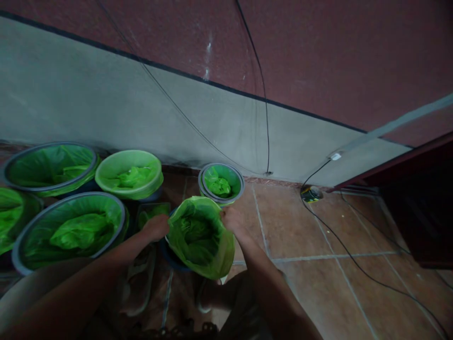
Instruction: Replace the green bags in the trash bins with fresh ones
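Right between both hands (157, 227) (232, 219) — an open green bag (215, 262).

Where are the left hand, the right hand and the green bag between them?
Left hand (158, 227): head view, on the back of the hand.
Right hand (232, 219): head view, on the back of the hand.
Green bag (216, 261): head view, on its near side.

From the green bag (201, 238), I see open floor (295, 222) at three o'clock as far as a trailing black cable (374, 281); bins (122, 219) crowd nine to ten o'clock, and a small bin (242, 183) blocks one.
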